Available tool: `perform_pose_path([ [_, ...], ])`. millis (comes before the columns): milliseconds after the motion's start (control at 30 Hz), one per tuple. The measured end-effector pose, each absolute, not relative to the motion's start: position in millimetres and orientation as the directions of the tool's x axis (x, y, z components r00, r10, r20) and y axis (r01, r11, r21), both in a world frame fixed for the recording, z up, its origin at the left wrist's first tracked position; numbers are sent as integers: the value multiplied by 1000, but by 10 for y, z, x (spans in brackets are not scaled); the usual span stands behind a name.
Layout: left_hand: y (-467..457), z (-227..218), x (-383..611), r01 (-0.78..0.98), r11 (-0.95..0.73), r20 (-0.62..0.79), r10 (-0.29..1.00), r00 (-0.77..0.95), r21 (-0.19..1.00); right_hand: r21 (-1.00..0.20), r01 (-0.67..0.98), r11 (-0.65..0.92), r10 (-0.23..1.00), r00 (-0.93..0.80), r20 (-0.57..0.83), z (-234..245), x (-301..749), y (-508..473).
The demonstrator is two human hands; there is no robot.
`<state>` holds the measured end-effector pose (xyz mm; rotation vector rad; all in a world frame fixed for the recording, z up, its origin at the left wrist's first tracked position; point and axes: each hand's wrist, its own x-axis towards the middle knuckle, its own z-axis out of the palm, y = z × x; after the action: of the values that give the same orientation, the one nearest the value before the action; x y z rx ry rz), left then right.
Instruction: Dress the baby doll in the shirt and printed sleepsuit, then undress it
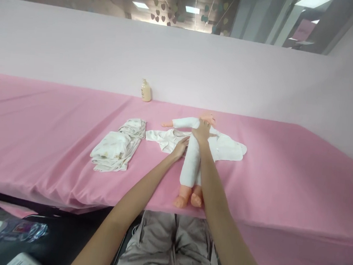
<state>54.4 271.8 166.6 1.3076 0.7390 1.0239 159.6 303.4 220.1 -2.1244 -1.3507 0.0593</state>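
A baby doll [192, 158] in a white bodysuit lies on its side on the pink table [40, 137], feet toward me. Under and behind it a white garment [227, 149] is spread flat. My left hand [180, 147] rests against the doll's torso on its left side, fingers together and laid flat on the cloth. My right hand [201, 132] lies over the doll's upper chest near its shoulder, fingers spread. The doll's head is mostly hidden behind my right hand.
Folded white baby clothes [116, 148] lie left of the doll. A small lotion pump bottle [146, 91] stands at the back by the pale wall. A plastic water bottle [16, 230] lies low on the left, below the table edge.
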Motion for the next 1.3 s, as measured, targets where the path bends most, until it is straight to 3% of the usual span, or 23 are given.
perform_pose_path([
  [67, 2698, 1681, 548, -296, 113, 59, 854, 517, 949, -534, 789, -303, 831, 493, 256, 2137, 1659, 2929],
  [167, 2691, 1696, 533, -361, 175, 81, 800, 594, 916, -546, 783, -296, 840, 486, 241, 2002, 1882, 2751],
  [500, 2754, 1694, 529, -310, 149, -23, 927, 375, 939, -408, 820, -402, 838, 509, 197, 1470, 2726, 2419],
  [733, 3040, 1761, 256, -428, 85, 51, 953, 298, 900, -387, 759, -523, 722, 636, 271, 1409, 2780, 2383],
  [967, 3194, 1813, -60, -618, 39, 190, 935, 300, 785, -402, 640, -655, 617, 760, 207, 1465, 2886, 2286],
  [1033, 3203, 1804, -90, -640, 55, 208, 921, 328, 766, -444, 693, -568, 661, 706, 256, 1539, 2686, 2269],
  [1133, 3211, 1795, -124, -644, 74, 229, 899, 374, 761, -698, 708, -112, 819, 463, 339, 1696, 2167, 2303],
  [1167, 3216, 1795, -139, -646, 70, 240, 894, 379, 760, -812, 583, 37, 864, 389, 319, 1752, 1971, 2336],
  [1233, 3230, 1798, -182, -653, 50, 269, 885, 380, 756, -903, 404, 144, 914, 296, 278, 1858, 1620, 2431],
  [1300, 3247, 1804, -229, -664, 33, 289, 883, 369, 747, -984, -4, 180, 964, 199, 176, 1950, 1383, 2554],
])
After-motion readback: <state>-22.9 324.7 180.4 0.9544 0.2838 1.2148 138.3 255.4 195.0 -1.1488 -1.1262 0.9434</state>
